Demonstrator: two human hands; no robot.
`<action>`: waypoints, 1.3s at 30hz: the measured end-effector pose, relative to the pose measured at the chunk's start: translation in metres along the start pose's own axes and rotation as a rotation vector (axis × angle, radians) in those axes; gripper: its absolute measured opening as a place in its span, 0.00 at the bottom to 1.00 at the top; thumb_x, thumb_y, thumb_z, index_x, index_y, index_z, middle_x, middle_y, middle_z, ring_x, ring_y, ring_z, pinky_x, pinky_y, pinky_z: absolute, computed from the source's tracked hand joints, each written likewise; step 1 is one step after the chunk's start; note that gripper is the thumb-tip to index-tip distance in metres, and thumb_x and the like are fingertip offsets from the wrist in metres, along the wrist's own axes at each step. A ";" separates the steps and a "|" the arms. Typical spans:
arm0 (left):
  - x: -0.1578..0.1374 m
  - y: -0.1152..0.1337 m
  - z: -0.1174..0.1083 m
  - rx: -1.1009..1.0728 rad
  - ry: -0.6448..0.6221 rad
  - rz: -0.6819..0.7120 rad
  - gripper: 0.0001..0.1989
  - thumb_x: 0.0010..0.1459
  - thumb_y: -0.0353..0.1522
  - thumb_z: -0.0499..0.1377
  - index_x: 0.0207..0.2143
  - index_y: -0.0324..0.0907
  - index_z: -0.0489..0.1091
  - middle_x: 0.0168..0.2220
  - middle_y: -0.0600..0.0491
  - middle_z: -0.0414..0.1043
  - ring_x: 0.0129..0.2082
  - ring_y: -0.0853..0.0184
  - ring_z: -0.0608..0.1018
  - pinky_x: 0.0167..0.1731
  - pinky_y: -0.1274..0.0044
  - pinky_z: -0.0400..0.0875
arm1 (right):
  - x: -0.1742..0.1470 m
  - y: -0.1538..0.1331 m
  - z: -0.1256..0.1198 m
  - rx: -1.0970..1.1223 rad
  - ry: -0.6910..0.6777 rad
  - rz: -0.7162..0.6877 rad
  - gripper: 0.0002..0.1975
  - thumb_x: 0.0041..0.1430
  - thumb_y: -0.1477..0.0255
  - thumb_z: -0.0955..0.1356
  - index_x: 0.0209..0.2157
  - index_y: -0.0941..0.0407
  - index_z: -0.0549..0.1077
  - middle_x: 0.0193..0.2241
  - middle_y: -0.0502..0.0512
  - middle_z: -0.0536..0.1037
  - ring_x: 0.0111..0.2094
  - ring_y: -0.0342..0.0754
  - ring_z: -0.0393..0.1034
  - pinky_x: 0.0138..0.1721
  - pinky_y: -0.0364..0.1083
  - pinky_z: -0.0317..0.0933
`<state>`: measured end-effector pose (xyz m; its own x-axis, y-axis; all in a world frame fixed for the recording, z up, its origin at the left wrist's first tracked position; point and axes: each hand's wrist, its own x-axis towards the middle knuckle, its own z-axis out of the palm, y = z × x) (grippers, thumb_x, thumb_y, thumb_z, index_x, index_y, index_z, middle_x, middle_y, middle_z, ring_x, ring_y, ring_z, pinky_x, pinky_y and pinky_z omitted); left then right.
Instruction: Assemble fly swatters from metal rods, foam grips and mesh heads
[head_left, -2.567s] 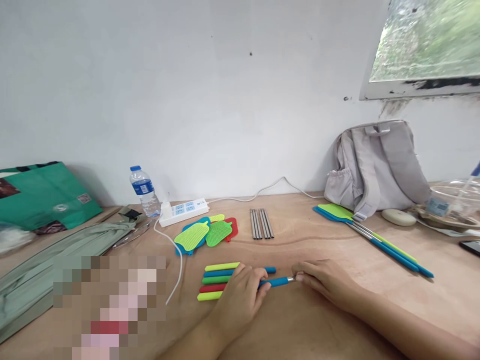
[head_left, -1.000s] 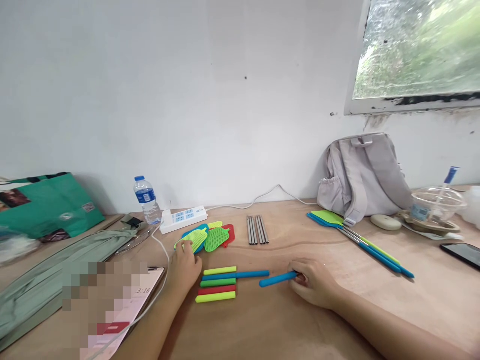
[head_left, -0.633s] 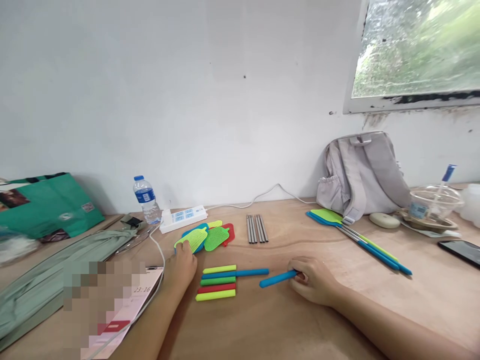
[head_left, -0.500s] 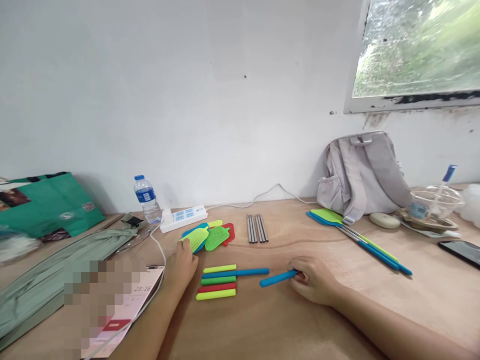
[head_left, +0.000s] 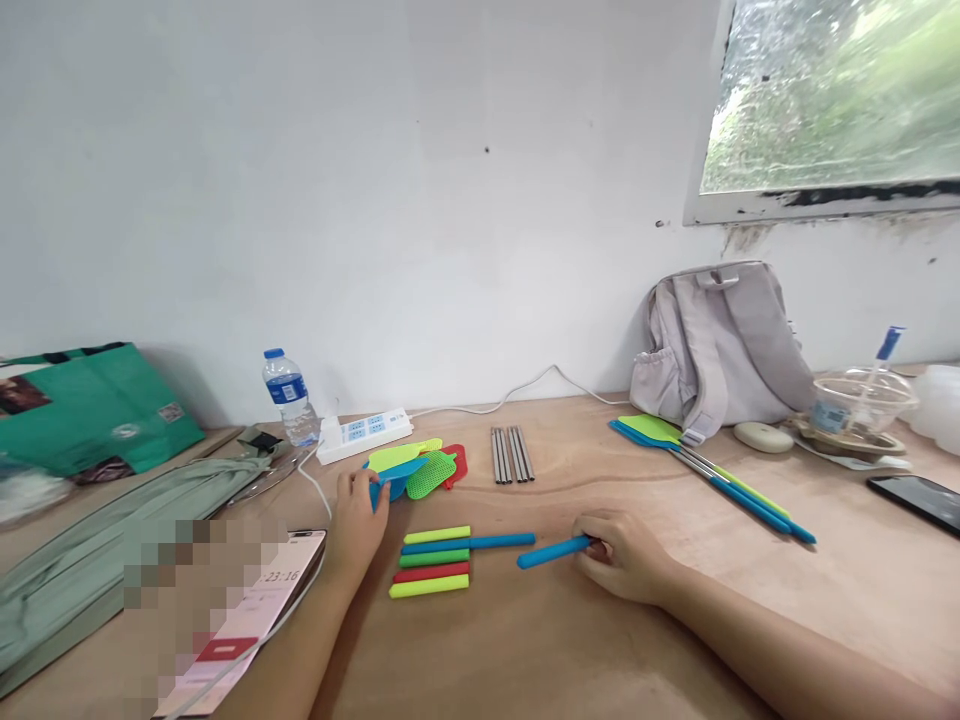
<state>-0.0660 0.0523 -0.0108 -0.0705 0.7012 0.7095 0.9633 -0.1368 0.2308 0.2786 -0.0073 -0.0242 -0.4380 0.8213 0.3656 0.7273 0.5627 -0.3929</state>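
My left hand [head_left: 360, 520] pinches the edge of a blue fly swatter head [head_left: 401, 472] at the near left of a small pile. Beside it in the pile lie a yellow-green swatter head [head_left: 386, 455], a green one [head_left: 432, 476] and a red one [head_left: 457, 465]. My right hand [head_left: 622, 556] is closed around one end of a blue handle tube [head_left: 551, 552] that points left, low over the table. Between the hands, several coloured handles lie in a row, among them a green handle [head_left: 435, 558], a red handle [head_left: 431, 573] and a longer blue handle [head_left: 502, 541].
Several metal rods [head_left: 513, 455] lie behind the handles. Assembled fly swatters [head_left: 735, 490] rest at the right, before a grey backpack [head_left: 724, 350]. A power strip [head_left: 367, 434], water bottle [head_left: 291, 398] and phone [head_left: 247, 610] with a white cable are at the left.
My left hand has moved from the yellow-green swatter head to the blue one, which now shows above it, tilted. My right hand keeps the blue handle in nearly the same place.
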 end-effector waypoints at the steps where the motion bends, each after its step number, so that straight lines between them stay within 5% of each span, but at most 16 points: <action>1: 0.000 0.000 0.000 0.007 0.001 0.010 0.07 0.55 0.35 0.47 0.33 0.42 0.60 0.35 0.49 0.59 0.35 0.60 0.70 0.32 0.71 0.67 | 0.000 0.001 0.000 0.007 0.006 -0.004 0.06 0.40 0.78 0.61 0.18 0.55 0.56 0.18 0.47 0.64 0.21 0.41 0.58 0.24 0.40 0.49; 7: 0.001 0.007 -0.006 -0.004 0.112 0.179 0.09 0.57 0.35 0.47 0.35 0.40 0.62 0.35 0.47 0.65 0.37 0.58 0.69 0.38 0.68 0.65 | -0.001 0.005 -0.001 0.119 0.163 -0.056 0.08 0.43 0.78 0.60 0.19 0.54 0.52 0.18 0.46 0.59 0.21 0.41 0.54 0.23 0.41 0.47; 12: -0.004 0.019 -0.018 -0.312 0.360 0.231 0.07 0.55 0.33 0.50 0.36 0.41 0.60 0.36 0.49 0.67 0.42 0.62 0.69 0.44 0.67 0.62 | -0.001 0.007 -0.005 0.240 0.352 -0.116 0.14 0.49 0.68 0.63 0.20 0.54 0.50 0.19 0.47 0.56 0.23 0.44 0.52 0.25 0.44 0.48; 14: -0.008 0.028 -0.025 -0.518 0.381 0.137 0.08 0.55 0.35 0.51 0.37 0.42 0.60 0.36 0.50 0.67 0.40 0.64 0.71 0.42 0.70 0.65 | 0.000 0.008 -0.005 0.274 0.403 -0.102 0.15 0.51 0.66 0.62 0.19 0.54 0.49 0.20 0.47 0.55 0.24 0.45 0.51 0.26 0.45 0.49; 17: -0.016 0.052 -0.034 -0.818 0.349 -0.222 0.15 0.52 0.42 0.53 0.38 0.42 0.61 0.37 0.51 0.67 0.37 0.66 0.71 0.35 0.76 0.67 | 0.001 0.009 -0.002 0.377 0.495 -0.028 0.14 0.54 0.65 0.59 0.19 0.54 0.51 0.20 0.48 0.54 0.24 0.45 0.51 0.29 0.47 0.51; 19: -0.024 0.074 -0.039 -1.067 0.169 -0.493 0.20 0.51 0.47 0.51 0.40 0.44 0.62 0.34 0.53 0.68 0.34 0.68 0.72 0.31 0.78 0.67 | 0.002 0.010 0.000 0.527 0.575 0.013 0.14 0.56 0.64 0.57 0.19 0.54 0.53 0.21 0.49 0.56 0.26 0.47 0.53 0.33 0.49 0.53; 22: -0.042 0.107 -0.041 -1.256 -0.335 -0.744 0.25 0.46 0.50 0.55 0.41 0.43 0.65 0.31 0.53 0.70 0.30 0.68 0.72 0.27 0.79 0.67 | 0.005 0.010 0.002 0.798 0.728 0.067 0.12 0.55 0.64 0.55 0.21 0.54 0.55 0.26 0.53 0.59 0.34 0.50 0.57 0.40 0.52 0.54; 24: -0.055 0.121 -0.038 -1.296 -0.640 -0.695 0.26 0.41 0.49 0.59 0.38 0.40 0.67 0.31 0.53 0.70 0.29 0.69 0.71 0.28 0.79 0.66 | 0.007 0.009 0.002 0.960 0.801 0.114 0.10 0.53 0.65 0.55 0.22 0.53 0.58 0.28 0.54 0.60 0.36 0.51 0.58 0.42 0.53 0.54; 27: -0.069 0.128 -0.031 -1.265 -0.914 -0.453 0.23 0.39 0.47 0.61 0.33 0.39 0.68 0.30 0.53 0.69 0.29 0.70 0.70 0.29 0.80 0.64 | 0.008 0.004 0.003 1.222 0.724 0.191 0.11 0.51 0.64 0.55 0.21 0.53 0.60 0.26 0.53 0.61 0.31 0.49 0.61 0.34 0.50 0.59; 31: -0.073 0.126 -0.026 -1.135 -1.010 -0.258 0.20 0.42 0.45 0.60 0.31 0.38 0.67 0.29 0.55 0.68 0.30 0.70 0.69 0.32 0.79 0.62 | 0.007 -0.011 0.008 1.481 0.416 0.283 0.14 0.51 0.61 0.55 0.20 0.54 0.60 0.21 0.49 0.60 0.13 0.40 0.52 0.15 0.43 0.51; 35: -0.072 0.125 -0.026 -1.034 -1.020 -0.189 0.18 0.44 0.44 0.59 0.32 0.38 0.68 0.30 0.55 0.69 0.32 0.69 0.69 0.34 0.79 0.61 | 0.005 -0.025 0.013 1.529 0.224 0.313 0.16 0.51 0.59 0.56 0.19 0.55 0.60 0.20 0.46 0.61 0.10 0.36 0.52 0.12 0.40 0.49; 39: -0.073 0.125 -0.025 -0.988 -1.008 -0.148 0.17 0.44 0.43 0.59 0.32 0.40 0.68 0.31 0.56 0.69 0.33 0.68 0.69 0.35 0.79 0.61 | 0.005 -0.028 0.013 1.562 0.174 0.328 0.16 0.51 0.59 0.57 0.19 0.56 0.61 0.21 0.46 0.62 0.11 0.36 0.56 0.13 0.40 0.51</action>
<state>0.0535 -0.0332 -0.0170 0.4634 0.8854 -0.0367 0.3592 -0.1499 0.9212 0.2494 -0.0176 -0.0223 -0.2374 0.9612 0.1402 -0.5004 0.0027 -0.8658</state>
